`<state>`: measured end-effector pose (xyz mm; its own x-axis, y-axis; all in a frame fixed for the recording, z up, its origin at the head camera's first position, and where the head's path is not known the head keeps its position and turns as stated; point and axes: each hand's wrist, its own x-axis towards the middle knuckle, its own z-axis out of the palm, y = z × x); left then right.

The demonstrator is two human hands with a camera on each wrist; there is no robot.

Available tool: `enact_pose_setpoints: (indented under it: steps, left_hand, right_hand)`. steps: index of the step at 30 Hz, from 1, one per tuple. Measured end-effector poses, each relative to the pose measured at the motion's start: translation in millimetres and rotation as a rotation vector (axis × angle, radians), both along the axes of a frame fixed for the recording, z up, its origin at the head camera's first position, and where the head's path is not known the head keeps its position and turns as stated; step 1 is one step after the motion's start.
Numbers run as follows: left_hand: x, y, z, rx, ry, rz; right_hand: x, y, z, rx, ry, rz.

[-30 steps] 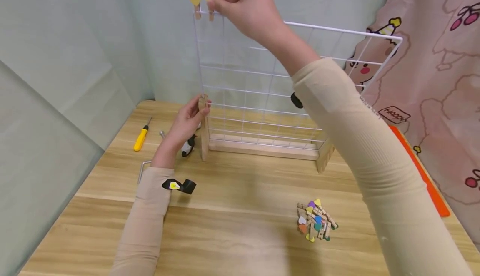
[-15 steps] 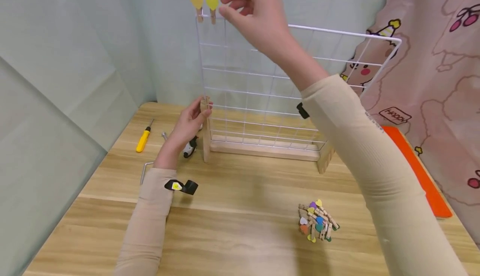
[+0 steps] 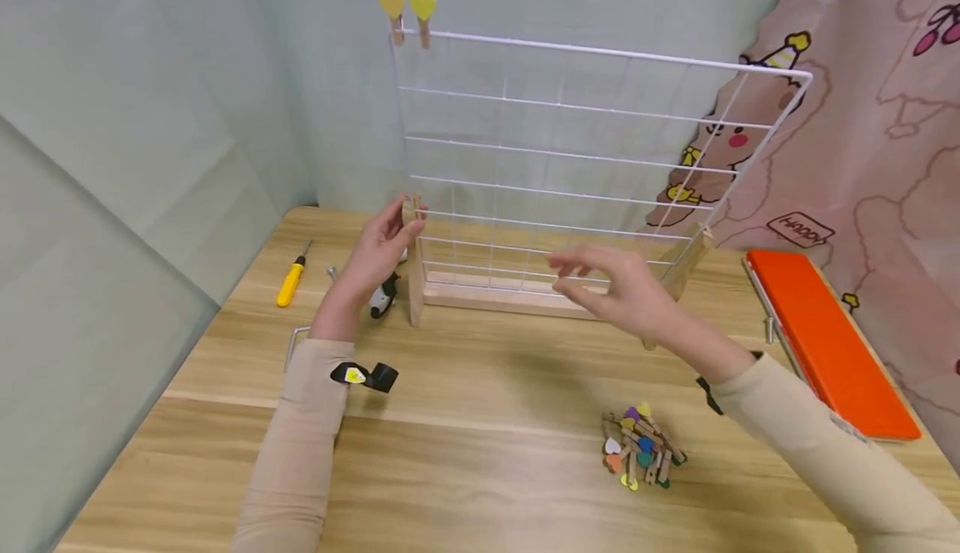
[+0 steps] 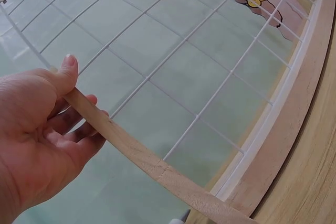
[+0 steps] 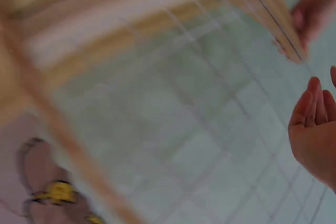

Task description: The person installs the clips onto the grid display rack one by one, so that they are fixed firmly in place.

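Observation:
A white wire grid [image 3: 558, 105] stands upright in a wooden base [image 3: 517, 298]. My left hand [image 3: 377, 246] grips the top of the base's left wooden post [image 3: 413, 273], thumb on one side and fingers on the other, as the left wrist view also shows. Two clothespins with hearts, one pale yellow [image 3: 392, 6] and one bright yellow [image 3: 423, 7], are clipped on the grid's top left edge. Holding nothing, my right hand [image 3: 626, 290] hovers before the grid's lower right, fingers loosely bent. Below it lies a pile of heart clothespins [image 3: 643, 449] in several colours.
A yellow screwdriver [image 3: 291, 281], a bent metal rod [image 3: 295, 344] and a black-and-white object [image 3: 383, 296] lie on the left of the wooden table [image 3: 450, 470]. On the right are an orange flat case [image 3: 828, 344] and a bolt [image 3: 768, 329]. A printed curtain [image 3: 862, 119] hangs behind.
My right hand has let go of the bright yellow heart clothespin, leaving it on the top wire, and has come down and to the right. My left hand keeps its grip on the post.

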<state>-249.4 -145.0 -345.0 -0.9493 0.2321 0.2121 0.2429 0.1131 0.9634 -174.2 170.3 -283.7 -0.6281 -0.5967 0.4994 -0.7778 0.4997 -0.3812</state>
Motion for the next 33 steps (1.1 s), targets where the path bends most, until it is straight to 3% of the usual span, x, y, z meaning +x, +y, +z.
enact_pose_setpoints:
  steps: [4, 8, 13, 19, 27, 33]
  left_hand:
    - [-0.7, -1, 0.6, -0.007, -0.012, -0.008]
    - [-3.0, -2, 2.3, -0.001, 0.002, -0.015]
    - [-2.6, -3, 3.4, -0.012, -0.003, 0.003]
    - [2.2, -1, 1.0, -0.021, -0.007, -0.002]
    - [2.6, 0, -1.3, -0.024, 0.011, 0.01]
    - [11.1, 2, 9.6, -0.008, 0.007, -0.007]
  right_hand:
    - [22.8, 41, -45.4, 0.14, -0.114, -0.063]
    - [46.5, 76, -84.3, 0.21, -0.235, -0.132]
    - [70.1, 107, -114.7, 0.274, -0.328, -0.141]
    - [86.8, 124, -120.8, 0.259, -0.334, -0.088]
    - [81.8, 122, -119.9, 0.252, -0.312, -0.059]
    - [78.2, 122, -120.1, 0.238, -0.287, -0.023]
